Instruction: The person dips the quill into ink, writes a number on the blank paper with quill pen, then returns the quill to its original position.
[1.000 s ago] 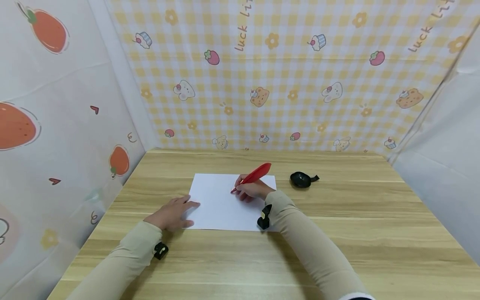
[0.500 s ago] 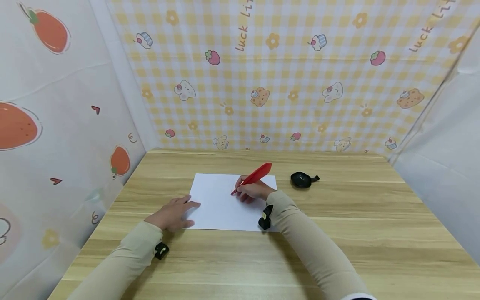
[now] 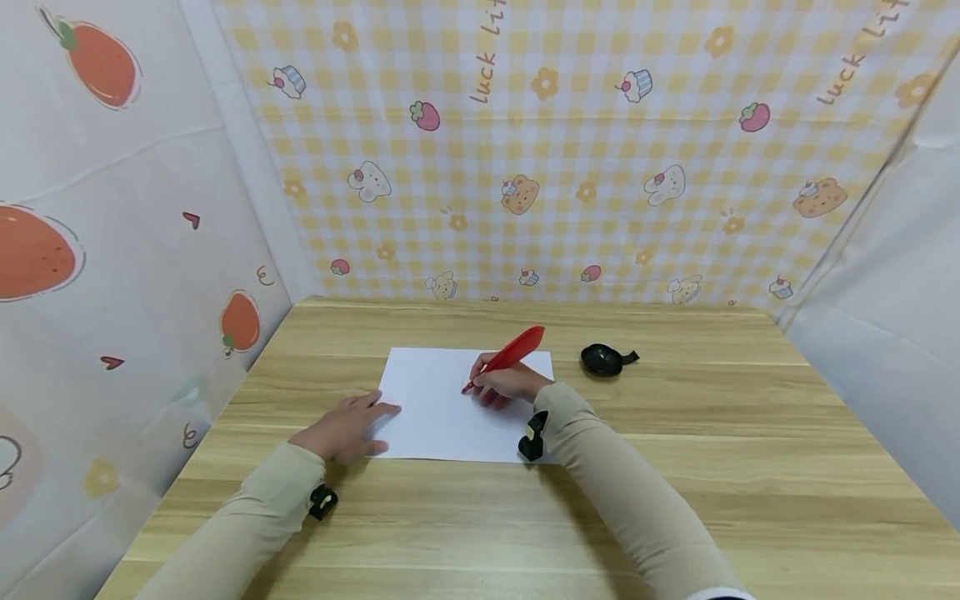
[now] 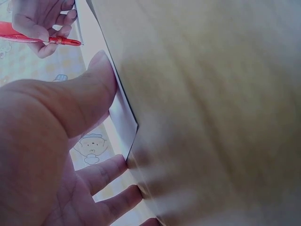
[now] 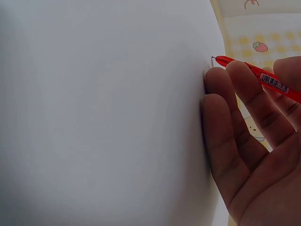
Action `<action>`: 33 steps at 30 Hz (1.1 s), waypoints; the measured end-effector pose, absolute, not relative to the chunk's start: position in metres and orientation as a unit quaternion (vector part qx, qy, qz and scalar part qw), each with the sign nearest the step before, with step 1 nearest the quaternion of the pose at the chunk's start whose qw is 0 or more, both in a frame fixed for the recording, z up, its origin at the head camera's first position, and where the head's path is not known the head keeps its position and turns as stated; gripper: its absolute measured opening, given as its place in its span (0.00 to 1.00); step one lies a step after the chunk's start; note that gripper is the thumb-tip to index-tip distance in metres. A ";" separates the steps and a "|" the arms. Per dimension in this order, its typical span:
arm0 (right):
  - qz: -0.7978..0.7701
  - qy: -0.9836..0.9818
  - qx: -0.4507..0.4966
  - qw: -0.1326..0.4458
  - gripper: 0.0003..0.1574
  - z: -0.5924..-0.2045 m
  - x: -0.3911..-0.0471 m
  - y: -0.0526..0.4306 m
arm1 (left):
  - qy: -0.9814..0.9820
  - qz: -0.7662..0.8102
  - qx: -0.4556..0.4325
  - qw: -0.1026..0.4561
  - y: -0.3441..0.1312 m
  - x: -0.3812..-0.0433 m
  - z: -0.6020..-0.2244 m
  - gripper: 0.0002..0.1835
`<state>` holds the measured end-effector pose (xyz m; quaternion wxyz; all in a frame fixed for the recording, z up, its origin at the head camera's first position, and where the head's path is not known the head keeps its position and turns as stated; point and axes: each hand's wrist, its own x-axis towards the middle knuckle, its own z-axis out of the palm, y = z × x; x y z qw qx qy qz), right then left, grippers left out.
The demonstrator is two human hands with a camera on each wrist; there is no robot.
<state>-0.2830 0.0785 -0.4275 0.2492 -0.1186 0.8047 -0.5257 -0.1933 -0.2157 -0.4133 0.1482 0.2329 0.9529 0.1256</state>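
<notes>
Right hand [image 3: 512,383]: my fingers pinch the red pen [image 3: 521,343] over the paper [image 3: 438,421].
Left hand [image 3: 344,427]: my spread fingers touch the paper's left edge.
Paper: nearer the worktop's [image 3: 450,533] left edge than right.

Red pen [image 5: 274,83] (barcoded) over white paper [image 5: 103,113]

Between the beige-sleeved forearms [image 3: 626,492], the pale wooden tabletop [image 3: 442,533] left room to pass. The left hand [image 3: 347,427] blocked the left edge of the white paper [image 3: 427,429]; the right hand [image 3: 512,382] and red feather-shaped pen [image 3: 519,345], its right half. A rounded black object [image 3: 602,360] stood farther right.
</notes>
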 end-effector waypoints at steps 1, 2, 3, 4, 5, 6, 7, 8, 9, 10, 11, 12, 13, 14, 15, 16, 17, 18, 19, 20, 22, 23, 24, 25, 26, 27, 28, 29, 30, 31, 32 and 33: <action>-0.526 0.804 -0.119 0.250 0.02 -0.428 -0.283 0.079 | 0.953 0.129 0.231 0.150 -0.215 -0.193 -0.413 0.29; -0.527 0.803 -0.119 0.251 0.02 -0.428 -0.283 0.079 | 0.952 0.129 0.233 0.149 -0.215 -0.193 -0.413 0.29; -0.527 0.803 -0.119 0.253 0.02 -0.428 -0.283 0.079 | 0.952 0.130 0.233 0.149 -0.215 -0.193 -0.413 0.29; -0.527 0.803 -0.119 0.253 0.03 -0.428 -0.283 0.079 | 0.952 0.131 0.234 0.149 -0.215 -0.193 -0.413 0.29; -0.527 0.802 -0.119 0.254 0.03 -0.428 -0.283 0.079 | 0.952 0.131 0.235 0.149 -0.215 -0.193 -0.412 0.29; -0.527 0.802 -0.118 0.255 0.03 -0.428 -0.283 0.079 | 0.952 0.130 0.235 0.149 -0.215 -0.194 -0.412 0.29; -0.526 0.802 -0.119 0.255 0.03 -0.427 -0.283 0.079 | 0.952 0.131 0.235 0.149 -0.215 -0.194 -0.413 0.29; -0.526 0.802 -0.120 0.255 0.03 -0.427 -0.282 0.079 | 0.952 0.130 0.237 0.147 -0.215 -0.194 -0.413 0.29; -0.525 0.803 -0.121 0.255 0.03 -0.427 -0.282 0.079 | 0.952 0.130 0.236 0.148 -0.216 -0.194 -0.413 0.29; -0.524 0.803 -0.122 0.256 0.03 -0.426 -0.281 0.079 | 0.952 0.129 0.237 0.148 -0.216 -0.194 -0.413 0.29; -0.523 0.804 -0.122 0.257 0.03 -0.426 -0.280 0.080 | 0.951 0.128 0.238 0.147 -0.216 -0.194 -0.413 0.29; -0.522 0.804 -0.123 0.258 0.03 -0.425 -0.280 0.080 | 0.951 0.127 0.240 0.146 -0.216 -0.194 -0.413 0.29; -0.521 0.804 -0.124 0.259 0.03 -0.425 -0.279 0.080 | 0.951 0.127 0.241 0.146 -0.216 -0.194 -0.412 0.29; -0.519 0.805 -0.125 0.260 0.03 -0.425 -0.279 0.080 | 0.951 0.127 0.241 0.148 -0.216 -0.193 -0.412 0.29; -0.518 0.805 -0.126 0.261 0.03 -0.424 -0.278 0.080 | 0.950 0.128 0.242 0.149 -0.216 -0.193 -0.412 0.29; -0.516 0.806 -0.127 0.262 0.03 -0.424 -0.278 0.080 | 0.950 0.127 0.242 0.150 -0.216 -0.193 -0.412 0.29; -0.514 0.807 -0.127 0.263 0.03 -0.424 -0.277 0.080 | 0.950 0.127 0.243 0.150 -0.216 -0.193 -0.411 0.29; -0.513 0.807 -0.127 0.264 0.03 -0.425 -0.277 0.080 | 0.950 0.127 0.243 0.151 -0.215 -0.193 -0.411 0.29; -0.512 0.807 -0.128 0.265 0.03 -0.425 -0.277 0.080 | 0.950 0.127 0.243 0.152 -0.216 -0.193 -0.411 0.29; -0.512 0.806 -0.130 0.267 0.03 -0.426 -0.278 0.080 | 0.950 0.127 0.242 0.152 -0.216 -0.193 -0.412 0.29; -0.514 0.803 -0.132 0.270 0.03 -0.426 -0.278 0.081 | 0.950 0.127 0.240 0.153 -0.216 -0.193 -0.413 0.29; -0.515 0.802 -0.133 0.272 0.03 -0.426 -0.278 0.081 | 0.950 0.128 0.239 0.154 -0.216 -0.194 -0.414 0.29; -0.516 0.800 -0.135 0.275 0.03 -0.427 -0.278 0.081 | 0.950 0.128 0.239 0.153 -0.216 -0.194 -0.415 0.30; -0.518 0.797 -0.137 0.277 0.04 -0.427 -0.277 0.082 | 0.950 0.127 0.239 0.153 -0.216 -0.194 -0.415 0.30; -0.520 0.795 -0.139 0.280 0.04 -0.427 -0.277 0.082 | 0.950 0.127 0.239 0.154 -0.216 -0.194 -0.415 0.30; -0.519 0.795 -0.139 0.282 0.04 -0.427 -0.276 0.082 | 0.950 0.127 0.238 0.155 -0.216 -0.194 -0.416 0.30; -0.518 0.795 -0.142 0.283 0.04 -0.426 -0.276 0.083 | 0.950 0.127 0.237 0.155 -0.216 -0.194 -0.416 0.30; -0.518 0.794 -0.144 0.284 0.04 -0.426 -0.275 0.083 | 0.950 0.126 0.238 0.155 -0.216 -0.194 -0.416 0.30; -0.518 0.794 -0.145 0.284 0.04 -0.426 -0.275 0.083 | 0.950 0.125 0.240 0.154 -0.216 -0.194 -0.415 0.30; -0.517 0.794 -0.146 0.284 0.04 -0.426 -0.274 0.084 | 0.950 0.126 0.241 0.154 -0.216 -0.194 -0.415 0.30; -0.516 0.795 -0.147 0.283 0.04 -0.426 -0.274 0.084 | 0.950 0.127 0.241 0.153 -0.216 -0.194 -0.415 0.30; -0.515 0.796 -0.147 0.283 0.04 -0.425 -0.274 0.084 | 0.950 0.127 0.242 0.152 -0.216 -0.194 -0.415 0.29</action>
